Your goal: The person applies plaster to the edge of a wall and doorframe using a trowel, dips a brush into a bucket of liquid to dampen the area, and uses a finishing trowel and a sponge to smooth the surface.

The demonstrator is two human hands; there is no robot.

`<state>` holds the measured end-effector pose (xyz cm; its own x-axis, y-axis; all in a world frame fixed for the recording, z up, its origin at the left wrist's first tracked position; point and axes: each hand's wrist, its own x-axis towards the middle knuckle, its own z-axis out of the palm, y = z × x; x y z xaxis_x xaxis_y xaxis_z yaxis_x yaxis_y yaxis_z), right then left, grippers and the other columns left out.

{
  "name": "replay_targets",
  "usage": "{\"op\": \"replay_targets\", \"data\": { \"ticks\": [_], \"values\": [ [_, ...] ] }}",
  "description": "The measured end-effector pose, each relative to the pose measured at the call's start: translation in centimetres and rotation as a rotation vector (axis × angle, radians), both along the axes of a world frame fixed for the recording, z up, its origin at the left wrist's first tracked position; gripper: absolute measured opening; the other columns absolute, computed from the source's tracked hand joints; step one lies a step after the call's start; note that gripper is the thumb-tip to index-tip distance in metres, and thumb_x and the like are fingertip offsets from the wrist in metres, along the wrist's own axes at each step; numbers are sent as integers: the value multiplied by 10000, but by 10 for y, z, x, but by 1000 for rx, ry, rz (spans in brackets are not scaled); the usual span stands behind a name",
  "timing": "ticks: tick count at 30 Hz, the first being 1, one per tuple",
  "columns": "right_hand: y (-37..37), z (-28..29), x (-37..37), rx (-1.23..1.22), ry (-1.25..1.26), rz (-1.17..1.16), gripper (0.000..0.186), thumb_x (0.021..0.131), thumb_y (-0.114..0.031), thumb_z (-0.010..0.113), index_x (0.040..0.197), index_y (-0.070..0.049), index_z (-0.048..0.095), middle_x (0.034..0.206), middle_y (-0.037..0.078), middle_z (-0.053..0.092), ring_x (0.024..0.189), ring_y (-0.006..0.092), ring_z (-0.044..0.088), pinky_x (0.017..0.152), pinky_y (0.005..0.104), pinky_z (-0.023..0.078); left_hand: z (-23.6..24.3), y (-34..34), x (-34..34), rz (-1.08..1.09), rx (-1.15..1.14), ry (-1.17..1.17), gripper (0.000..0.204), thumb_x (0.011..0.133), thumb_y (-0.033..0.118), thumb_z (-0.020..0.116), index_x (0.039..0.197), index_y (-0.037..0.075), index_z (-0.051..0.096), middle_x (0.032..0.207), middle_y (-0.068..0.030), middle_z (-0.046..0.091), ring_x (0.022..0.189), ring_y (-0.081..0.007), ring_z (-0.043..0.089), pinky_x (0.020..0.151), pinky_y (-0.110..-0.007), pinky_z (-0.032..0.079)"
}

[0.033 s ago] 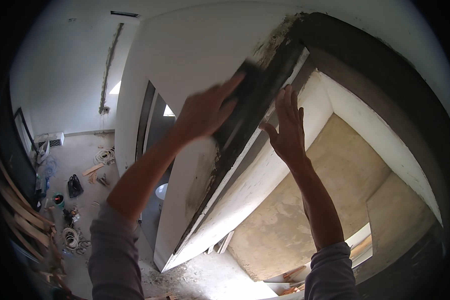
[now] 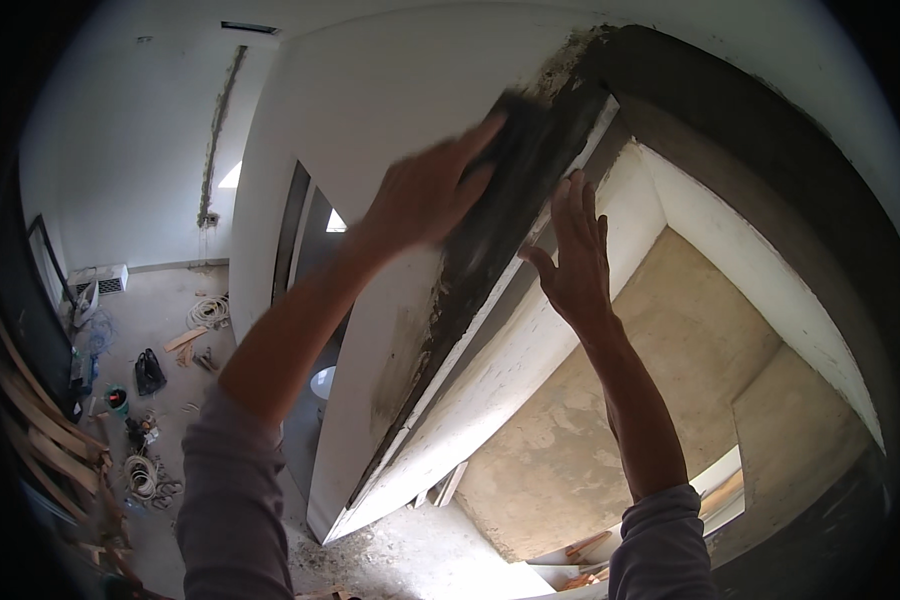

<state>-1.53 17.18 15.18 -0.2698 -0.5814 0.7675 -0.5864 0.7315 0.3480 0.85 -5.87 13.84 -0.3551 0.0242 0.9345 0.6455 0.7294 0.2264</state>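
My left hand (image 2: 435,185), blurred by motion, grips a dark flat tool (image 2: 505,125), probably a trowel, against the dark band of wet-looking plaster (image 2: 420,355) on the wall's corner. Its fingers are partly hidden and smeared. My right hand (image 2: 575,265) is open, fingers stretched, touching or very close to a long pale edge strip (image 2: 595,130) along that corner, to the right of the tool. The white wall face (image 2: 350,90) has rough dark smears beside the band.
An opening right of the corner has pale reveals and a tan plastered surface (image 2: 540,440). Down on the left floor (image 2: 190,290) lie coiled hoses (image 2: 142,477), a black bag (image 2: 150,372), wood planks (image 2: 50,420) and scattered tools. A narrow doorway (image 2: 300,230) stands behind my left arm.
My left hand and the dark tool have moved a little up and right along the band. My right hand has stayed in place.
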Motion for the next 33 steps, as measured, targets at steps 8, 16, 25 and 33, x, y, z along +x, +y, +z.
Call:
{"op": "replay_targets", "data": {
  "ticks": [8, 16, 25, 33],
  "values": [
    [-7, 2, -4, -7, -10, 52, 834, 845, -363, 658, 1494, -41, 244, 1565, 226, 166, 1435, 454, 158, 1068, 667, 253, 107, -3, -33, 163, 8, 191, 520, 979, 382, 445, 1453, 192, 351, 1108, -204, 651, 1029, -400, 619, 880, -492, 478],
    [-8, 1, -1, -10, 40, 66, 835, 814, -225, 715, 1482, -44, 248, 1554, 213, 184, 1422, 452, 195, 1057, 662, 295, 99, -1, -36, 6, -69, 66, 529, 984, 305, 458, 1474, 164, 315, 1230, -216, 601, 1119, -412, 576, 956, -473, 454],
    [-5, 2, 0, 29, 70, -40, 847, 819, -266, 720, 1479, -35, 243, 1555, 201, 192, 1436, 412, 189, 1076, 635, 290, -131, -9, 26, -9, -128, -415, 617, 973, 208, 498, 1523, 227, 218, 1409, -166, 457, 1233, -353, 510, 1059, -479, 414],
    [-14, 5, -10, 7, 149, 23, 842, 799, -368, 714, 1474, -66, 311, 1549, 184, 254, 1432, 410, 209, 1053, 664, 288, 67, -26, -17, 13, -108, 282, 528, 977, 362, 486, 1470, 263, 325, 1230, -151, 604, 1026, -361, 628, 890, -472, 490]
  ]
}}
